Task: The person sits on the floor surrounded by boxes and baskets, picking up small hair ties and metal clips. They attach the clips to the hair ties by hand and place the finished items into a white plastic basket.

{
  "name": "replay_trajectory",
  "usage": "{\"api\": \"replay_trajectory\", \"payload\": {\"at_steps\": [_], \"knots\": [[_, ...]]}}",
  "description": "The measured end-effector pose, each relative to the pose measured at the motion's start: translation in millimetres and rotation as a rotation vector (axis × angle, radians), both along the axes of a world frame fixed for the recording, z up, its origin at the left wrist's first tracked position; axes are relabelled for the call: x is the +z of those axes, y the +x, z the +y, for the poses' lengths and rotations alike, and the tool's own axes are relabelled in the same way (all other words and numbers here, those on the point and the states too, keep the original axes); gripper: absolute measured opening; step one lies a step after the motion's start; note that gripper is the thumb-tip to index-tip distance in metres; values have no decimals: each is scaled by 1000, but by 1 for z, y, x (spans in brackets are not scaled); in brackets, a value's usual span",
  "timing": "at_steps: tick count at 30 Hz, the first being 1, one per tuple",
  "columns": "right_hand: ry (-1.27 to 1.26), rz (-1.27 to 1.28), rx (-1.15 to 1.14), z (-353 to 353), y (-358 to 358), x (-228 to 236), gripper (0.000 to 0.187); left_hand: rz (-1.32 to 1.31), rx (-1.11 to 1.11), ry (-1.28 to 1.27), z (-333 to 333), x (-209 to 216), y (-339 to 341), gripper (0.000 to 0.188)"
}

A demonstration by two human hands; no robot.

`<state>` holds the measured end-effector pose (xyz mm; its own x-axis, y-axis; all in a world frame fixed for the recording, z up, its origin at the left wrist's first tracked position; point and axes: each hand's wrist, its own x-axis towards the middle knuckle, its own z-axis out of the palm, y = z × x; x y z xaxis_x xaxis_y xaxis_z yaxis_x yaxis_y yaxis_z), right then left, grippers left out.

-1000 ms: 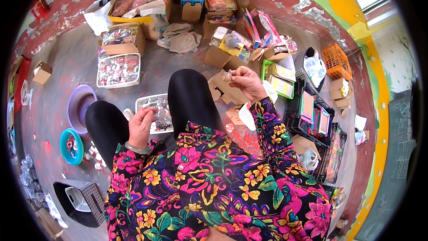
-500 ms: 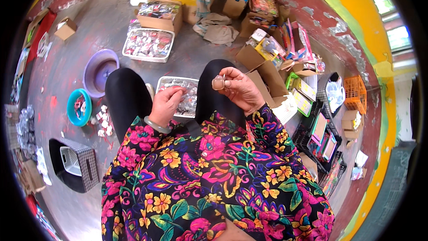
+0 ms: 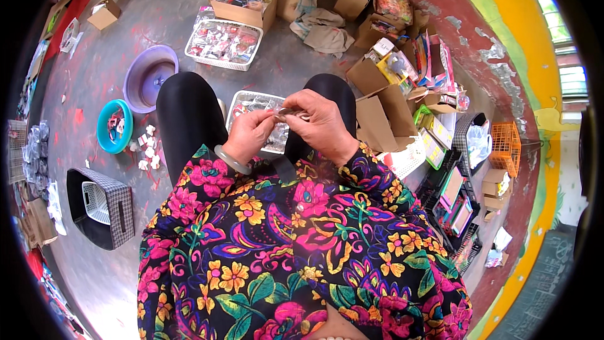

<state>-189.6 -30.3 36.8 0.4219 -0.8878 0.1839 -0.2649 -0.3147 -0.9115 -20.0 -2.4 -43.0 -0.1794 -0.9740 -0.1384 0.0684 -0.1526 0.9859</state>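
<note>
My two hands meet fingertip to fingertip in front of me, above a white plastic basket between my knees. The basket holds small clear-wrapped items. Thumb and fingers of my right hand pinch a small brownish, partly see-through piece, whose kind I cannot make out. From the other side my left hand, with a pale bangle at its wrist, is closed in a pinch at the near end of that piece. What lies between the left fingertips is too small and covered to name.
Purple and turquoise basins stand at the left, with white scraps beside them. Ahead is another filled white basket. Open cardboard boxes and black crates line the right. A checked bin lies lower left.
My right hand has moved left and tilted over, bringing the small piece to my left fingertips. The left hand has moved slightly right to meet it. The whole view has shifted a little.
</note>
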Motion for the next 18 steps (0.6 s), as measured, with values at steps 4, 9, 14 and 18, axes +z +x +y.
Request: {"api": "replay_trajectory", "payload": {"at_steps": [4, 9, 14, 18], "knots": [[-271, 176, -21, -3, -1, -3, 13, 22, 12, -8, 2, 12, -3, 22], [-272, 210, 34, -5, -3, -6, 12, 109, -34, 22, 2, 18, -4, 24], [-254, 296, 42, -3, -3, 0, 8, 98, -69, 206, 2, 29, -3, 26], [-335, 299, 103, -4, -5, -3, 6, 192, -116, 207, 1, 26, 0, 29]]}}
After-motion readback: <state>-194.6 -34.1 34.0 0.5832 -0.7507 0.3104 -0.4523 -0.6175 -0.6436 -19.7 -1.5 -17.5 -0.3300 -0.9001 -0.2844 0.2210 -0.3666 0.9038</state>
